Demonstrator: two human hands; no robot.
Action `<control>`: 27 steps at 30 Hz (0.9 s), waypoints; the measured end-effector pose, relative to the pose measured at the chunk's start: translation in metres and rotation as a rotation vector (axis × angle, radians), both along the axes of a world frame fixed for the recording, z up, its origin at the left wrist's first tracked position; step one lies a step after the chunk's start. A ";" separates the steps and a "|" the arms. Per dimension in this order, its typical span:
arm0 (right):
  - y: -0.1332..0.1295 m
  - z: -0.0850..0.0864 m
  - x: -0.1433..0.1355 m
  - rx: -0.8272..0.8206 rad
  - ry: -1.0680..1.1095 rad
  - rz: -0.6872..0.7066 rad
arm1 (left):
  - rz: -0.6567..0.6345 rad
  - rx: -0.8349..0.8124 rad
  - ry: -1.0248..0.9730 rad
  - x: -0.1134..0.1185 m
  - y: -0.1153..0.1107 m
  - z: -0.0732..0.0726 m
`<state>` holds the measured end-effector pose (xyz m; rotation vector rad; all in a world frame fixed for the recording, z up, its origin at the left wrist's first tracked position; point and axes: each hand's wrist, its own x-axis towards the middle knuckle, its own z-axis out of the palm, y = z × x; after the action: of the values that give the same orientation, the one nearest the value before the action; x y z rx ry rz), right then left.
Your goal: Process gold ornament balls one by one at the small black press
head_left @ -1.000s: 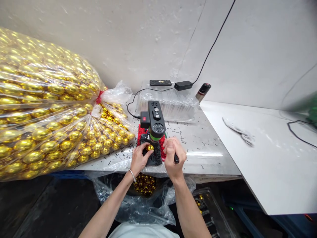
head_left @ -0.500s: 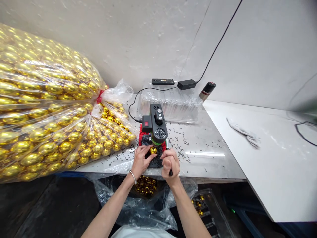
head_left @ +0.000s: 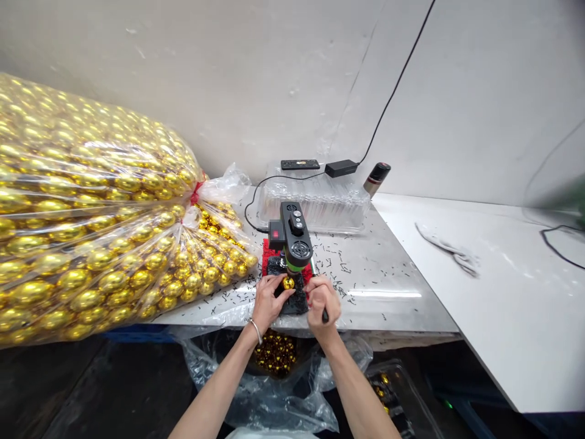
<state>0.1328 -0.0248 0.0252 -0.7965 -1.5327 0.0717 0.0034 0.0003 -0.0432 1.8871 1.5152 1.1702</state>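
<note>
My left hand [head_left: 269,300] pinches a shiny gold ball [head_left: 288,283] between thumb and fingers, right under the head of a small black bench press machine [head_left: 297,235]. The machine has two round vents, a green ring low on its head and a side box with a red switch. My right hand [head_left: 323,303] is closed around the machine's lever handle [head_left: 325,316], whose dark tip pokes out below the fist. Beneath the ball lies a black base on a red mat [head_left: 267,259]. Whether the machine's tip touches the ball cannot be made out.
A big clear bag of gold balls [head_left: 91,225] fills the left. Behind the machine are a clear plastic box [head_left: 315,204], a remote [head_left: 300,164] and a power adapter [head_left: 341,168]. More gold balls [head_left: 275,353] lie in a plastic-lined container below the table edge. Small black scraps litter the metal tabletop.
The view has shifted slightly, so everything sits a little lower, and the machine and hands farther right. Both hands keep the same grips on the ball and the lever handle.
</note>
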 end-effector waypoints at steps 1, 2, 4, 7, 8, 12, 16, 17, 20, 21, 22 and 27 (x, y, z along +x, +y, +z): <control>-0.001 0.013 -0.001 -0.031 0.037 -0.004 | 0.016 0.007 -0.014 0.000 -0.001 0.001; -0.002 0.026 -0.002 -0.080 0.055 -0.004 | 0.039 0.023 -0.031 0.000 -0.003 0.003; -0.003 0.048 -0.003 -0.189 0.077 -0.003 | 0.074 0.076 -0.045 -0.002 -0.013 0.005; -0.004 0.063 -0.004 -0.226 0.080 0.005 | 0.028 0.177 0.054 -0.009 -0.047 0.006; -0.004 0.062 -0.004 -0.213 0.080 0.008 | -0.009 0.208 0.112 -0.011 -0.060 0.005; -0.006 0.048 -0.006 -0.144 0.090 0.022 | -0.083 0.317 0.281 -0.019 -0.094 0.000; -0.006 0.039 -0.006 -0.115 0.092 0.013 | 0.087 0.442 0.322 -0.042 -0.052 0.024; -0.005 0.039 -0.006 -0.112 0.089 0.012 | 0.171 0.442 0.345 -0.052 -0.031 0.037; -0.006 0.039 -0.007 -0.104 0.084 0.015 | 0.256 0.193 0.561 -0.087 0.034 0.082; -0.006 0.039 -0.007 -0.102 0.083 0.015 | 0.204 0.022 0.684 -0.098 0.053 0.095; -0.006 0.039 -0.007 -0.098 0.082 0.014 | 0.104 -0.154 0.796 -0.108 0.069 0.107; -0.004 0.034 -0.008 -0.090 0.080 0.000 | -0.148 -0.333 0.845 -0.129 0.103 0.124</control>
<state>0.1249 -0.0290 0.0596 -0.8556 -1.4614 0.1717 -0.1259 0.1036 0.0810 2.3082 1.7645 -0.0092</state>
